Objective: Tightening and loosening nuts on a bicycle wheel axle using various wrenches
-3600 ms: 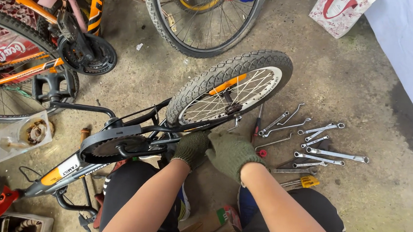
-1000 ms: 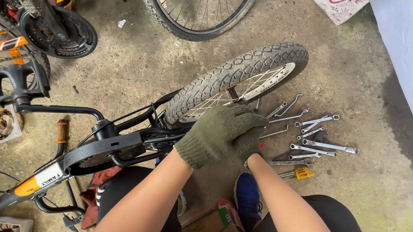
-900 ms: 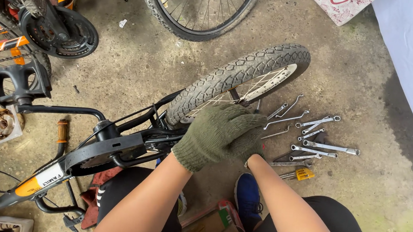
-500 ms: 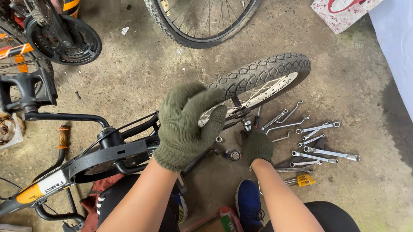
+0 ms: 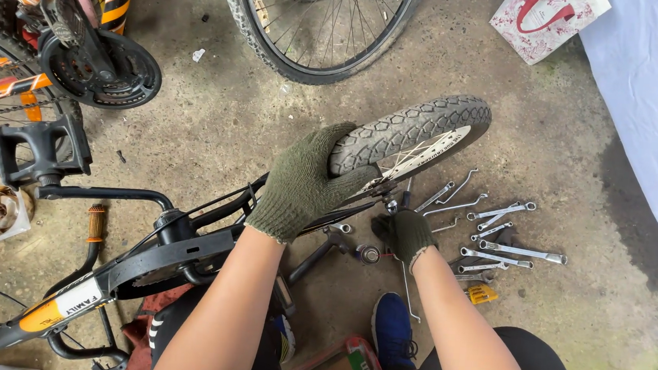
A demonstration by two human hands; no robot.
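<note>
From the head camera, the left hand (image 5: 302, 183), in a dark green knitted glove, lies over the small black knobbly tyre (image 5: 411, 133) of a child's bicycle wheel with silver spokes, its grip curled around the tread at the near end of the wheel. The wheel sits in the black and orange bicycle frame (image 5: 143, 260), which lies on its side on the grey concrete floor (image 5: 217, 113). The right hand (image 5: 407, 234), gloved the same, is lower down by the wheel's axle; its fingers are bent inwards, but whether they clasp anything cannot be told. Just right of that hand a row of silver spanners (image 5: 497, 237) is spread on the floor, with a small yellow-handled tool (image 5: 483, 294) near them. A blue shoe (image 5: 392, 331) shows below the right forearm. A larger spoked bicycle wheel (image 5: 318, 20) stands beyond, and a black pedal (image 5: 34, 150) juts out at the left.
</note>
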